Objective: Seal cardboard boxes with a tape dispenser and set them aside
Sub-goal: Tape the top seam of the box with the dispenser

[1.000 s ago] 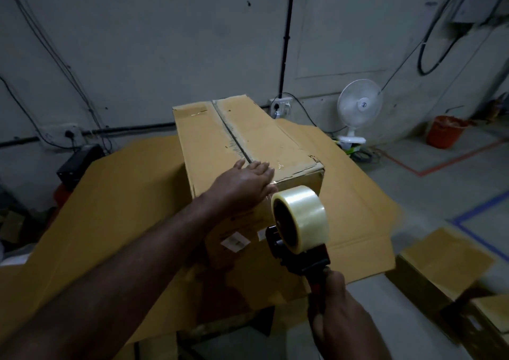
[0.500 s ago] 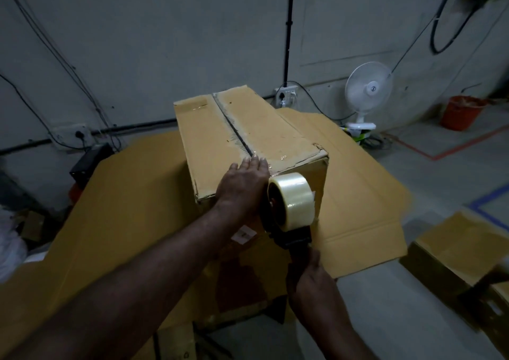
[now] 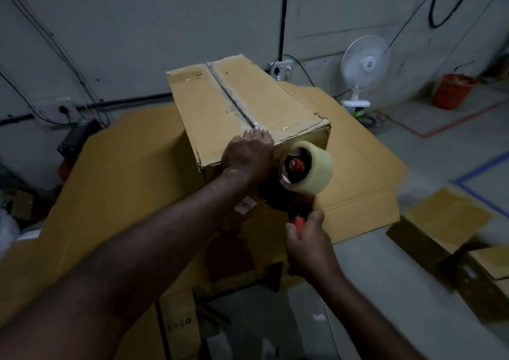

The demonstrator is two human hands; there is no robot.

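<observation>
Left hand point(image 3: 249, 154) is lying flat, fingers straight, pressing the near top edge of the cardboard box point(image 3: 242, 111) at its seam. Right hand point(image 3: 309, 242) is gripping the tape dispenser point(image 3: 303, 175) handle, roll sitting against the box's front face.

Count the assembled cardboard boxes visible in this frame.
3. The taped box sits on the cardboard sheet under the left hand; a second box and a third box sit on the floor at right. More may hide below the sheet.
</observation>
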